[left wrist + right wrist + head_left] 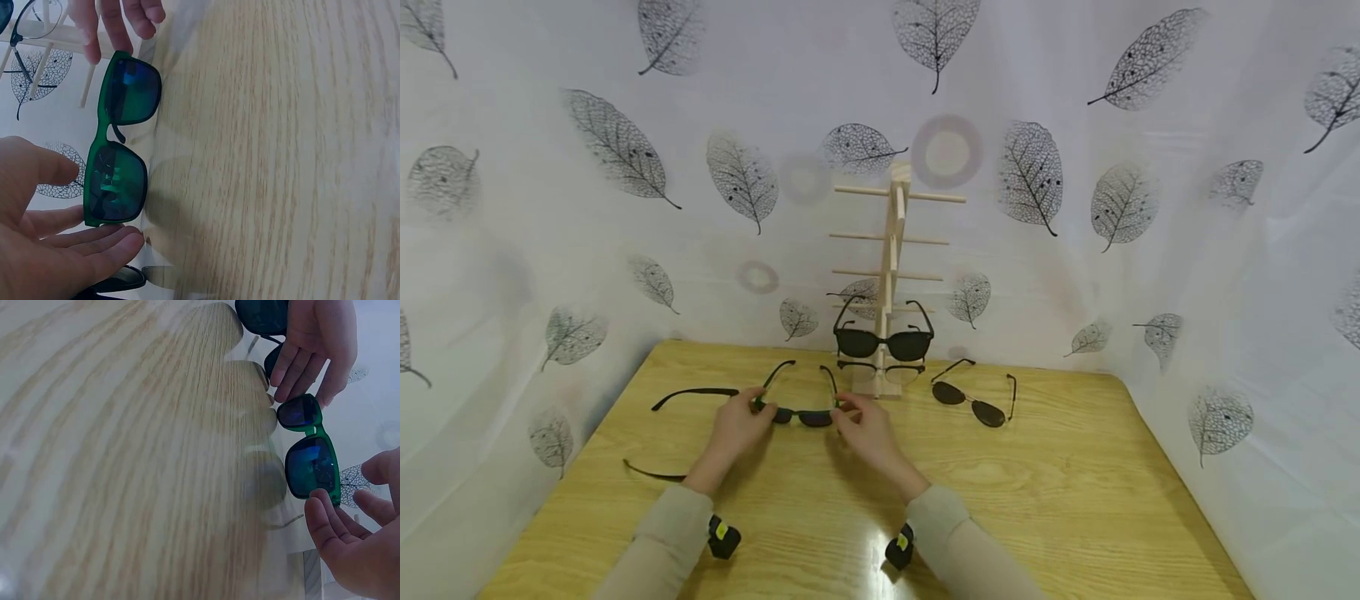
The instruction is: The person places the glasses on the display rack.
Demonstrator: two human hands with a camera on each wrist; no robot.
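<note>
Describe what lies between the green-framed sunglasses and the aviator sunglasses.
In the head view: the right grip, holding the green-framed sunglasses, then bare tabletop toward the aviator sunglasses.

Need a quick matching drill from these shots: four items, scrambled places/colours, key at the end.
Things
1. Held sunglasses
2. Aviator sunglasses
3. Clear-lens glasses
4. Stand

Places and colours
A. Just below the black sunglasses in the head view
B. Pale wood
C. Green frame
D. On the table, right of the stand

Pairs: 1-C, 2-D, 3-A, 4-B
</note>
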